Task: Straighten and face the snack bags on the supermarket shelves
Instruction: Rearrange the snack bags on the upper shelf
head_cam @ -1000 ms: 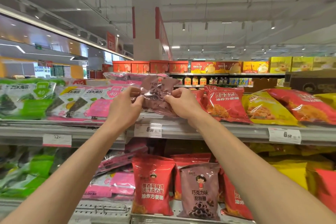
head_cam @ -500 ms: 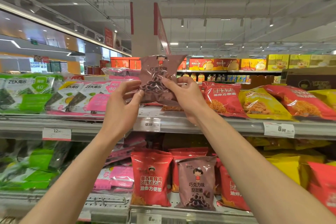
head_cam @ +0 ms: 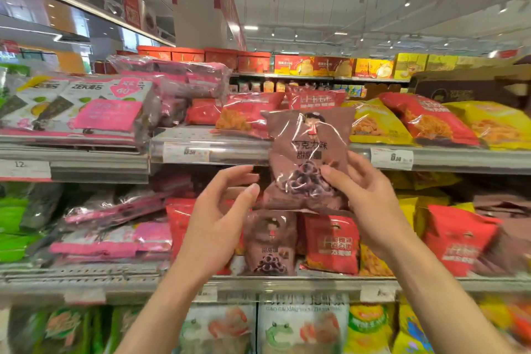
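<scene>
Straight ahead, two long metal shelves run across the view, the upper shelf [head_cam: 258, 149] carrying price tags on its front edge and the lower shelf [head_cam: 287, 284] blurred by motion. On the upper shelf, flat seaweed packs [head_cam: 86, 106] lie stacked at the left, with red noodle bags [head_cam: 244, 115] and yellow snack bags [head_cam: 376, 123] lying on their backs to the right. On the lower shelf, more red bags [head_cam: 333, 241] stand upright in the middle and pink packs [head_cam: 115, 238] lie piled at the left. A brown snack bag [head_cam: 270, 241] stands upright among the red ones, its printed face turned outward.

Above it, a second brown bag [head_cam: 307, 158] is held in the air in front of the upper shelf's edge, upright and face-out, its bottom seam just above the standing brown bag. The right hand [head_cam: 365, 195] pinches this bag by its lower right part, thumb on the front and fingers curled behind. The left hand [head_cam: 221, 210] sits just beside the bag's lower left edge, fingers loosely spread and lightly bent; whether its fingertips touch the bag I cannot tell.
</scene>
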Tool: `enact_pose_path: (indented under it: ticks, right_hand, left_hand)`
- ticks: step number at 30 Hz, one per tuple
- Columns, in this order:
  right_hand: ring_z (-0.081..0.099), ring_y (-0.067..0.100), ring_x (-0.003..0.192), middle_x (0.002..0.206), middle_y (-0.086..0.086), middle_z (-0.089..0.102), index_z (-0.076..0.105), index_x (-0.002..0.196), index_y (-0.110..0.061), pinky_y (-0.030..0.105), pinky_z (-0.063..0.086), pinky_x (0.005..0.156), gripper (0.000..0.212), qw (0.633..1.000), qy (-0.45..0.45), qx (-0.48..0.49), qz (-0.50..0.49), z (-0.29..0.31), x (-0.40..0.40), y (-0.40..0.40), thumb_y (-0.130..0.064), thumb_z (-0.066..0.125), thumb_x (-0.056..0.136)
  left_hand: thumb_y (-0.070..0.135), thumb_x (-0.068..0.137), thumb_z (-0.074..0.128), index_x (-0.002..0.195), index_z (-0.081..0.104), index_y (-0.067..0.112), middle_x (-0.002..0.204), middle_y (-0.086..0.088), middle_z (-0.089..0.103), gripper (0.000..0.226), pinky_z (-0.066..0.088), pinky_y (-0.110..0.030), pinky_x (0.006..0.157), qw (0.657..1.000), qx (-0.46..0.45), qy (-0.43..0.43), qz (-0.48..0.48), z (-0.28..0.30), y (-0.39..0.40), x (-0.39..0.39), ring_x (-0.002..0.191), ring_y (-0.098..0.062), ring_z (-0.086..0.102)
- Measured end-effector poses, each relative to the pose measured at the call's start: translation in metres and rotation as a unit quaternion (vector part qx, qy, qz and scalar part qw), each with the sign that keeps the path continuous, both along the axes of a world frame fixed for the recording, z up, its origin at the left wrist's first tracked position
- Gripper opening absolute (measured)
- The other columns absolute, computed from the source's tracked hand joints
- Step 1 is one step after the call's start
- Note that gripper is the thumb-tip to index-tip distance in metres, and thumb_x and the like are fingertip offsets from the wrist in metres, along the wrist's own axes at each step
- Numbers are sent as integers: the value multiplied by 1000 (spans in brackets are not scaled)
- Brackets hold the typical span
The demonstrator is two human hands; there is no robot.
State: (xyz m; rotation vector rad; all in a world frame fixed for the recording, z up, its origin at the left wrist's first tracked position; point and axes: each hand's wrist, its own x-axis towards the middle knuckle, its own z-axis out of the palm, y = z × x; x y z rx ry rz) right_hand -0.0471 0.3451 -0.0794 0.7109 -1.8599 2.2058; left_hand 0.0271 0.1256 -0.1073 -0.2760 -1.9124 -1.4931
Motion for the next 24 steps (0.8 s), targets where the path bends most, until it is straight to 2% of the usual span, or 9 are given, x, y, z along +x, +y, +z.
enact_pose_path:
  ticks: [2, 5, 8, 10, 14, 18, 20, 24]
  right_hand:
    - [76, 15, 99, 116, -2, 78, 62, 131, -21, 24, 60, 65, 61, 1000, -8, -3, -20, -21, 4, 33, -33, 82, 76]
    - [75, 21, 105, 117, 1, 77, 64, 129, -21, 31, 63, 76, 59, 999, -28, -7, -41, -53, 8, 84, -32, 86, 75]
    - [75, 12, 104, 116, 0, 78, 63, 128, -20, 22, 59, 79, 62, 997, -38, -5, -62, -82, 11, 133, -32, 88, 72]
    - [75, 9, 100, 112, 0, 79, 63, 126, -16, 17, 57, 77, 62, 996, -50, -22, -75, -98, 11, 164, -32, 82, 69]
    - [75, 9, 98, 112, 1, 79, 61, 127, -15, 16, 57, 75, 58, 993, -71, -29, -90, -127, 12, 232, -25, 76, 71]
    - [75, 10, 96, 109, -1, 80, 64, 122, -20, 19, 59, 75, 50, 991, -93, -27, -97, -148, 15, 302, -23, 74, 73]
    - [76, 9, 93, 109, 0, 80, 65, 118, -21, 21, 60, 74, 46, 989, -107, -29, -96, -155, 14, 332, -22, 74, 73]
    - [76, 13, 97, 111, 1, 79, 69, 114, -24, 29, 61, 85, 49, 986, -124, -36, -108, -163, 9, 380, -31, 80, 67]
  left_hand:
    - [28, 99, 67, 119, 66, 42, 115, 19, 73, 24, 55, -23, 86, 1000, 5, -19, 6, -18, 15, 4, 107, -4, 70]
    - [35, 98, 68, 121, 67, 41, 114, 21, 72, 24, 52, -25, 89, 998, 37, -35, 30, -40, 40, 11, 108, 1, 68]
    - [41, 96, 68, 119, 67, 41, 114, 17, 73, 23, 54, -29, 90, 996, 62, -53, 40, -60, 73, 16, 107, -3, 70]
    - [34, 96, 67, 119, 68, 38, 114, 14, 74, 23, 56, -31, 90, 994, 81, -66, 44, -72, 100, 17, 107, -6, 70]
    - [36, 86, 68, 114, 69, 29, 104, 13, 77, 29, 58, -18, 81, 988, 123, -79, 48, -91, 167, 16, 97, -6, 73]
    - [30, 88, 70, 113, 70, 26, 105, 10, 77, 25, 58, -21, 88, 985, 135, -99, 48, -106, 231, 12, 99, -12, 74]
    - [28, 91, 70, 114, 70, 26, 105, 9, 77, 23, 56, -16, 84, 985, 129, -110, 42, -109, 261, 11, 98, -8, 73]
    - [18, 95, 69, 114, 70, 22, 104, 2, 77, 19, 54, -14, 79, 983, 133, -123, 33, -107, 309, 2, 98, -9, 73]
